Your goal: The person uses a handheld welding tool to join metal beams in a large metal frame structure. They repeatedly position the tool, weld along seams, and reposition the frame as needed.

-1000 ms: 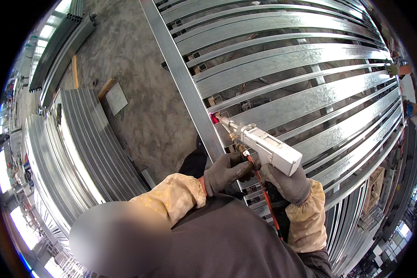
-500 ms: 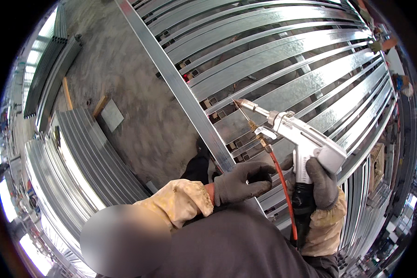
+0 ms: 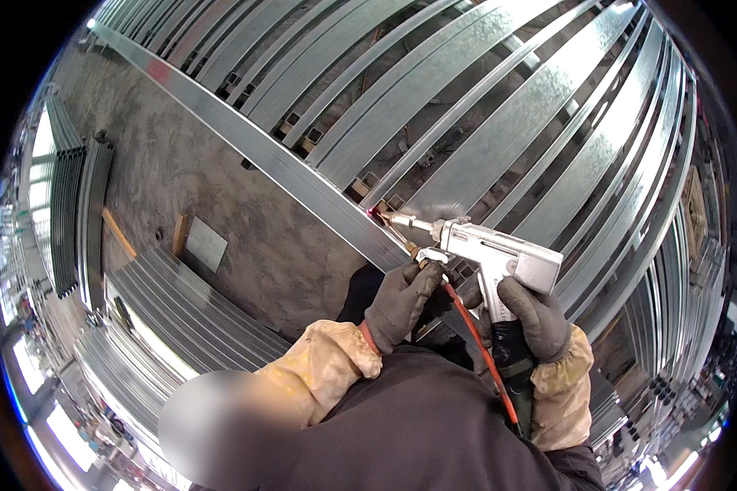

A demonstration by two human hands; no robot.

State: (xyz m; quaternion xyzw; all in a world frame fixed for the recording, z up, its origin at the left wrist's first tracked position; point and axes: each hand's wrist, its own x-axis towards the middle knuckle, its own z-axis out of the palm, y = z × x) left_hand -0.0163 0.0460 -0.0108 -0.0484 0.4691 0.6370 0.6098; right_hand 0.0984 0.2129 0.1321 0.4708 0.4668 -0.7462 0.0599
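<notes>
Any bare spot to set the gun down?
Bare concrete floor between the long steel rail and stacked channels. Crowded right of the rail, where the right hand holds the welding gun: close slats.

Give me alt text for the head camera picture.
Two gloved hands steady a silver pistol-shaped tool against a long galvanised steel bar: right hand on its grip, left hand near the nozzle. Parallel steel slats lie beyond.

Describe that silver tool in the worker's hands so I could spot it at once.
Follow the long diagonal steel beam down to the gloved right hand. It grips a pistol-shaped silver tool, the only thing here with a thin nozzle touching the beam and a red hose trailing.
</notes>
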